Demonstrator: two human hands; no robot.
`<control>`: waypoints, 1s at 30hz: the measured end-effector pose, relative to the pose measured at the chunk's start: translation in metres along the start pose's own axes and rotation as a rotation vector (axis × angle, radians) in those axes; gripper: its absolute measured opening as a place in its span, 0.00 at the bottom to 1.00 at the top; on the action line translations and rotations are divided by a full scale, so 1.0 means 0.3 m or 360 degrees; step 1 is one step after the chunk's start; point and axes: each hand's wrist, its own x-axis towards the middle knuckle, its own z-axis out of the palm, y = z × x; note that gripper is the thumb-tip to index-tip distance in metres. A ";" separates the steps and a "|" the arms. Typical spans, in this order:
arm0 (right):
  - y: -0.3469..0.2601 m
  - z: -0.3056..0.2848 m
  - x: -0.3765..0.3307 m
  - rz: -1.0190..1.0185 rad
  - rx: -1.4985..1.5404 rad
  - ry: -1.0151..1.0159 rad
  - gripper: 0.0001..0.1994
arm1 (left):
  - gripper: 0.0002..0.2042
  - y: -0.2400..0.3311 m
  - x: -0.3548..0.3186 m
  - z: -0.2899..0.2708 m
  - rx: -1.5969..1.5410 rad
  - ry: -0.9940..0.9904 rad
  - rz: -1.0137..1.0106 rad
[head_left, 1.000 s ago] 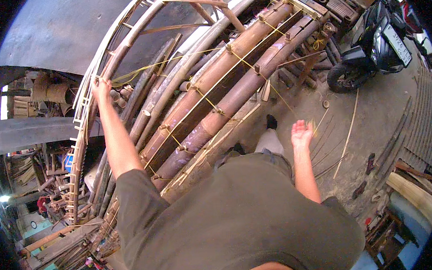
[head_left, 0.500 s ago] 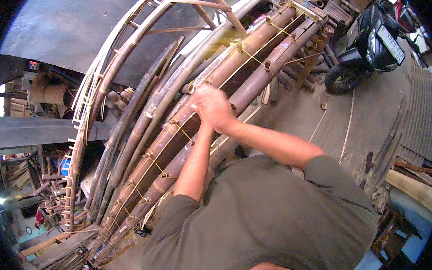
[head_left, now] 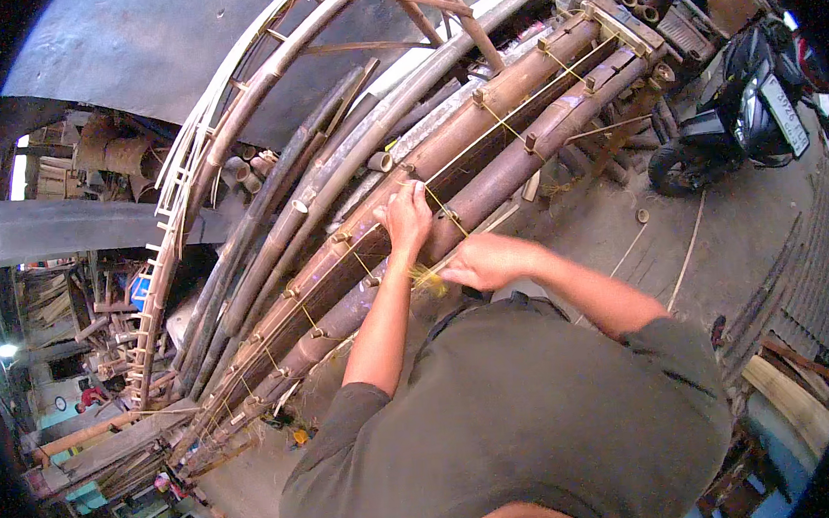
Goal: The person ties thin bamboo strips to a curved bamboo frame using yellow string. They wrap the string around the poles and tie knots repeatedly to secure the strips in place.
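**Over the bamboo poles — a cord that could slip**

Across the two thick bamboo poles, the left hand presses down on the yellow cord, fingers curled over it. The right hand, close beside, seems pinched on a frayed tuft of that cord — hard to tell. Should either grip slacken, the lashing would likely loosen and the poles spread apart.

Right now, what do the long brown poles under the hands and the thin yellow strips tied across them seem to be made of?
The long brown poles look like bamboo: round, jointed, matte, hollow at cut ends. The thin yellow strips seem split cane or plant fibre, pale and frayed near the right hand; the left hand rests on a pole.
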 end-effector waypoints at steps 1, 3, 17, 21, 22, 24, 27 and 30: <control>0.061 0.098 -0.053 0.0096 -0.0233 0.0157 0.17 | 0.15 -0.001 0.007 -0.007 -0.0099 0.0006 0.0000; 0.124 0.175 -0.040 0.0242 0.0050 0.0215 0.19 | 0.15 -0.019 0.014 -0.018 -0.0292 -0.0001 0.0003; -0.043 0.431 0.044 0.0533 -0.0002 0.0304 0.12 | 0.20 -0.153 0.358 -0.154 -0.0122 -0.0049 0.0308; -0.071 0.667 0.133 0.1073 0.1877 0.0116 0.16 | 0.18 -0.322 0.106 -0.412 0.0089 0.0068 0.0286; -0.095 0.689 0.168 0.1064 0.2479 0.0539 0.15 | 0.18 -0.385 0.035 -0.461 0.0182 -0.0019 0.0148; -0.109 0.732 0.272 0.1020 0.2873 0.1720 0.12 | 0.16 -0.526 -0.094 -0.446 -0.0083 -0.0518 0.0165; -0.236 0.630 0.515 0.0173 0.2004 0.2213 0.09 | 0.12 -0.548 -0.197 -0.315 -0.0019 -0.0144 0.0323; -0.333 0.564 0.739 0.0201 0.0744 0.1148 0.17 | 0.12 -0.627 -0.168 -0.210 -0.0232 -0.0023 0.0287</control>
